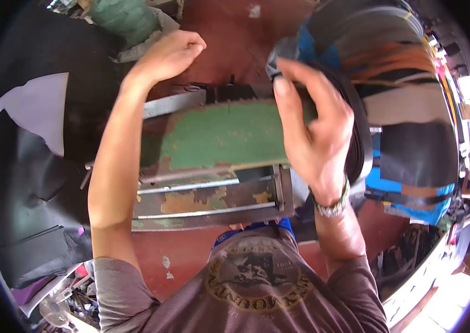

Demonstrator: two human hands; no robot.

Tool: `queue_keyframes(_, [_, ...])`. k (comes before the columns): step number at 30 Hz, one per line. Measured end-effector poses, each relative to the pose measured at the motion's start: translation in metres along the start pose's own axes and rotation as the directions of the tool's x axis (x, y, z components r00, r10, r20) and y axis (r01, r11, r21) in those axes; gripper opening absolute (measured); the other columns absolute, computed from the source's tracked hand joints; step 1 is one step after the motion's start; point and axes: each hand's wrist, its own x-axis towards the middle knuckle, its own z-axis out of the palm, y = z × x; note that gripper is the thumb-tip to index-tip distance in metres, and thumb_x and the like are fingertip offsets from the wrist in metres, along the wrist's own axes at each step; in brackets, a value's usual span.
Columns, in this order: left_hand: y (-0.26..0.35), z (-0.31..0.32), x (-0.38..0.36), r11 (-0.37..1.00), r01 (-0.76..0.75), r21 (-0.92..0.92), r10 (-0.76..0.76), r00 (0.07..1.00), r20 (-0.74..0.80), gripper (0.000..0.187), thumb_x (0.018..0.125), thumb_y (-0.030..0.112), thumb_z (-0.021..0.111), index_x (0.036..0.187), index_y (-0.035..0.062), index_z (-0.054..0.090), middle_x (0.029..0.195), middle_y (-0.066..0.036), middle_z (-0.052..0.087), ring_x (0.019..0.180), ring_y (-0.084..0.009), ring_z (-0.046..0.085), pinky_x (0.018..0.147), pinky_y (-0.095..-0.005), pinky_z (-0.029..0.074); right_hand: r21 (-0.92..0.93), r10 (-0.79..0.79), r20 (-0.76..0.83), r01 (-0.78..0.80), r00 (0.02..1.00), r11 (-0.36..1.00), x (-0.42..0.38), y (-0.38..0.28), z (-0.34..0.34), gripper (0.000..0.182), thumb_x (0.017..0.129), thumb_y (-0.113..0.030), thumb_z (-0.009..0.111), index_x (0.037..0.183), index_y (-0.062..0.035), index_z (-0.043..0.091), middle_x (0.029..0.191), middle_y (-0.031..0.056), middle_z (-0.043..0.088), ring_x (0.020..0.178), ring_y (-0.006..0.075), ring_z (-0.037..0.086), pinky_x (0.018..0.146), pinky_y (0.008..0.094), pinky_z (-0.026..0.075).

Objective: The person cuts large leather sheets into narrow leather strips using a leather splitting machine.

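Note:
My left hand (pixel 171 55) is held out beyond the far edge of a worn green metal machine (pixel 221 136), its fingers curled closed. What lies inside those fingers, if anything, is hidden. My right hand (pixel 318 125) is over the machine's right end, with thumb and forefinger curved and a gap between their tips. Some motion blur softens it, and I see nothing held there. Just behind its fingertips is a crumpled grey-and-blue piece (pixel 286 51). A thick bundle of black strips (pixel 359 127) stands close beside the right hand.
Black sheet material (pixel 29 183) covers the left side, with a pale grey piece (pixel 38 108) on top. Stacked brown, black and blue sheets (pixel 418 150) stand at the right. A green sack (pixel 124 21) lies at the back left on the red floor (pixel 224 33).

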Motion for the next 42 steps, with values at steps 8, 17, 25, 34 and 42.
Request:
queue_keyframes(8, [-0.138, 0.124, 0.081, 0.918, 0.348, 0.189, -0.396, 0.811, 0.431, 0.037, 0.096, 0.021, 0.058, 0.124, 0.0022, 0.074, 0.102, -0.023, 0.077, 0.091, -0.0307, 0.074, 0.081, -0.0483, 0.054, 0.090, 0.339, 0.362, -0.394, 0.868, 0.915, 0.127, 0.118, 0.147, 0.050, 0.097, -0.042, 0.064, 0.119, 0.0021, 0.073, 0.123, 0.0254, 0.073, 0.119, 0.0413, 0.070, 0.104, 0.0446, 0.055])
queue_keyframes(17, [-0.143, 0.174, 0.033, 0.216, 0.964, -0.156, -0.549, 0.252, 0.797, 0.083, 0.099, 0.063, 0.064, 0.160, 0.0120, 0.039, 0.142, -0.032, 0.059, 0.113, -0.0512, 0.069, 0.088, -0.0639, 0.058, -0.458, 0.459, 0.889, 0.061, 0.004, 0.887, 0.036, 0.289, 0.278, 0.048, 0.095, -0.028, 0.056, 0.132, -0.0016, 0.071, 0.133, 0.0237, 0.066, 0.123, 0.0356, 0.062, 0.108, 0.0472, 0.048])
queue_keyframes(25, [-0.124, 0.194, 0.030, 0.109, 0.964, -0.242, -0.397, 0.265, 0.879, 0.038, 0.107, 0.039, 0.062, 0.128, 0.0077, 0.066, 0.112, -0.009, 0.076, 0.092, -0.0213, 0.072, 0.084, -0.0417, 0.059, -0.099, 0.097, 0.983, -0.005, -0.155, 0.995, 0.017, 0.345, 0.335, 0.051, 0.099, -0.042, 0.064, 0.129, -0.0025, 0.074, 0.123, 0.0145, 0.077, 0.108, 0.0264, 0.071, 0.100, 0.0474, 0.052])
queue_keyframes(34, [-0.114, 0.190, 0.036, -0.044, 0.948, -0.316, -0.383, 0.276, 0.882, 0.028, 0.111, 0.017, 0.055, 0.130, -0.0022, 0.063, 0.117, -0.012, 0.076, 0.100, -0.0236, 0.076, 0.091, -0.0385, 0.064, -0.185, 0.177, 0.975, -0.047, -0.133, 0.982, 0.026, 0.324, 0.315, 0.055, 0.092, -0.045, 0.072, 0.127, -0.0035, 0.075, 0.124, 0.0151, 0.077, 0.110, 0.0283, 0.071, 0.100, 0.0463, 0.053])
queue_keyframes(42, [-0.112, 0.180, 0.047, -0.200, 0.859, -0.471, -0.265, 0.416, 0.870, 0.030, 0.106, 0.010, 0.061, 0.133, -0.0029, 0.062, 0.125, -0.017, 0.073, 0.108, -0.0300, 0.075, 0.100, -0.0433, 0.061, -0.233, 0.227, 0.972, -0.094, -0.069, 0.968, 0.036, 0.315, 0.296, 0.060, 0.086, -0.049, 0.078, 0.125, -0.0044, 0.077, 0.126, 0.0156, 0.076, 0.112, 0.0300, 0.071, 0.101, 0.0452, 0.054])
